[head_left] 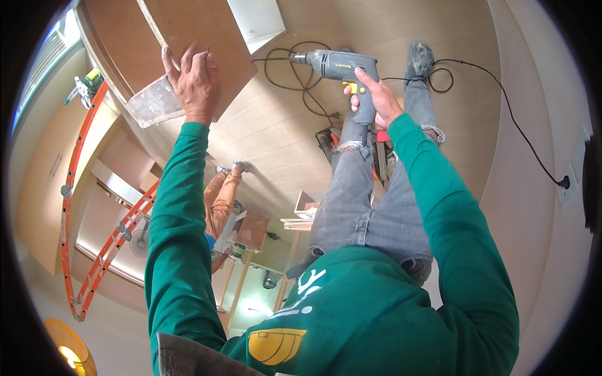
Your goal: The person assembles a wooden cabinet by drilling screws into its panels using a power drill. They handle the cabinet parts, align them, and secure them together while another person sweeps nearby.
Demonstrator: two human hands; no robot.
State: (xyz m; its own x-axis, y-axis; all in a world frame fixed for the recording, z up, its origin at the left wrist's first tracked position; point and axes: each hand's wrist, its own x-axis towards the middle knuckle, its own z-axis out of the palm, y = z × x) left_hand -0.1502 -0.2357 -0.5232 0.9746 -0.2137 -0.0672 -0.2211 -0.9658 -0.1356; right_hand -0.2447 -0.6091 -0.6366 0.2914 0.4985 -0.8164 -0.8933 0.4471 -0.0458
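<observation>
Green shirt (pixel 370 307) | right hand (pixel 380 99) gripping drill (pixel 338 64) | left hand (pixel 197 89) on panel (pixel 204 25), grip unclear | cord (pixel 502 91), ladder (pixel 66 225)

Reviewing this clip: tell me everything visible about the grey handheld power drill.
The grey, plastic-looking power drill has yellow lettering, a yellow trigger, a metallic chuck and a long, thin, dark bit pointing left in the picture. The bare right hand grips its handle, fingers near the trigger. A dark cord leaves the handle's base. The bit's tip meets or overlaps the brown wood-look panel's edge in view; contact is unclear, as is spinning.
</observation>
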